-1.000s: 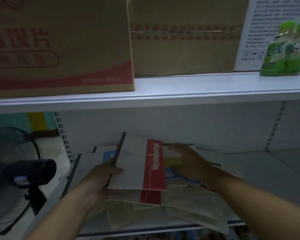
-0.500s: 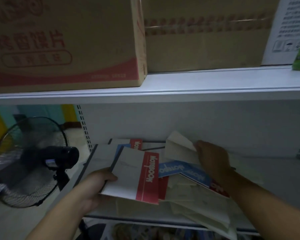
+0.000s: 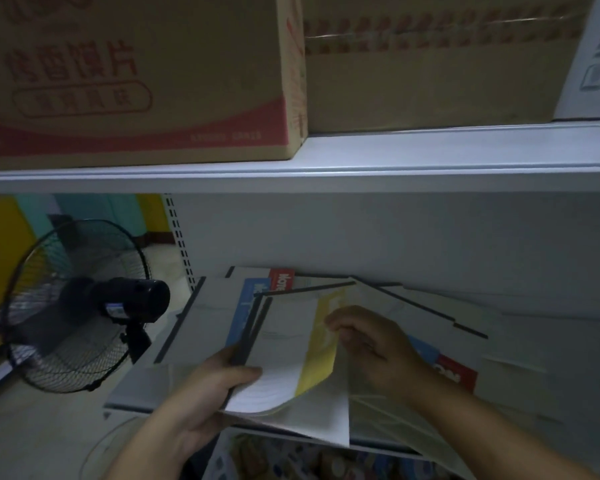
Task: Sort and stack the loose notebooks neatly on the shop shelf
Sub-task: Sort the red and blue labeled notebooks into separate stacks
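Gripping yellow-banded notebook (image 3: 284, 348): left hand (image 3: 219, 386) clamps lower corner, right hand (image 3: 371, 344) pinches yellow edge; red notebook (image 3: 281, 279) behind reads "Note".

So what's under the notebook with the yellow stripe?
Under the yellow-striped notebook, more loose notebooks lie on the shelf: a blue-striped one pokes out left, a red-striped one right. Directly beneath is covered.

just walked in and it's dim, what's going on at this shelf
A person is sorting notebooks on the lower shelf. The left hand grips a yellow-banded notebook by its dark spine edge, and the right hand pinches its yellow side. Around it the other notebooks lie loose and overlapping, not yet stacked.
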{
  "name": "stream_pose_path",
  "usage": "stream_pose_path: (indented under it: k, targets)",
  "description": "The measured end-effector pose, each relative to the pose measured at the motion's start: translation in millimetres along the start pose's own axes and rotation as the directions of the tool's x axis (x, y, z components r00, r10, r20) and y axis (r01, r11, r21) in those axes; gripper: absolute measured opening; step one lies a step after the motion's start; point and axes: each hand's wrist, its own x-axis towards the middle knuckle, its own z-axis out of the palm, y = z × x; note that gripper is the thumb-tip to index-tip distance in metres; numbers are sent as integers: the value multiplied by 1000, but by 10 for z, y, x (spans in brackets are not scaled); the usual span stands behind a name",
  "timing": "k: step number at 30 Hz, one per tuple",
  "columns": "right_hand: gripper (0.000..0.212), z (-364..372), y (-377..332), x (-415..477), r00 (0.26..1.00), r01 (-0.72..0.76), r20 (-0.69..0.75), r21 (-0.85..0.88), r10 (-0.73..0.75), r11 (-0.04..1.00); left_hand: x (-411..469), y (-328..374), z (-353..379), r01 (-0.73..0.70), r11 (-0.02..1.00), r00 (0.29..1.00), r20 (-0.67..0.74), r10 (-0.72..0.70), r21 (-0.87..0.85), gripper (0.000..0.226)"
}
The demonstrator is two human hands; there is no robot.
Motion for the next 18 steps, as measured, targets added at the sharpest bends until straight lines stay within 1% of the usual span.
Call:
stream_pose_path:
  k: [1,3,4,5,6,8,9,10,12,14,15,17,18]
  targets:
    - [19,28,6,19,999,-37,35,1,37,999,-13,-9,-3,-1,1000,1000,-22,1,-1,27]
    - [36,70,28,67,997,-60,53,-48,63,997,-48,-6,-52,-13,999,998,-55,12,-30,32]
    - [40,88,38,106,995,-93,34,-90,96,992,-67,10,-105,-39,997,996,-77,34,-60,31]
    - [45,94,32,146,989,-143,20,-135,147,980,-90,26,-162,-71,994,991,-121,61,-80,31]
    - [50,103,40,187,976,-207,34,-169,216,964,-90,37,-251,-105,988,984,-157,87,-111,32]
    - [54,158,45,248,935,-268,165,-254,315,929,-138,46,-399,-154,977,969,-214,121,-148,36]
    - [52,201,52,266,919,-257,216,-306,329,917,-166,43,-464,-164,974,963,-241,124,-154,39]
    - [48,242,44,275,920,-249,219,-315,325,916,-178,21,-540,-168,972,961,-247,125,-164,42]
    - [39,282,31,281,949,-227,134,-337,286,914,-233,-11,-638,-166,969,962,-246,119,-180,45]
    - [33,309,54,279,975,-187,32,-415,220,890,-282,-32,-710,-170,965,969,-210,126,-202,44]
    - [31,307,67,277,985,-171,-38,-426,171,888,-308,-32,-719,-167,963,972,-201,125,-211,43]
    - [28,328,63,303,971,-177,-216,-372,100,911,-342,-38,-787,-182,956,966,-224,130,-231,40]
    - [28,336,58,323,956,-181,-280,-327,88,927,-346,-44,-835,-192,952,961,-241,134,-238,40]
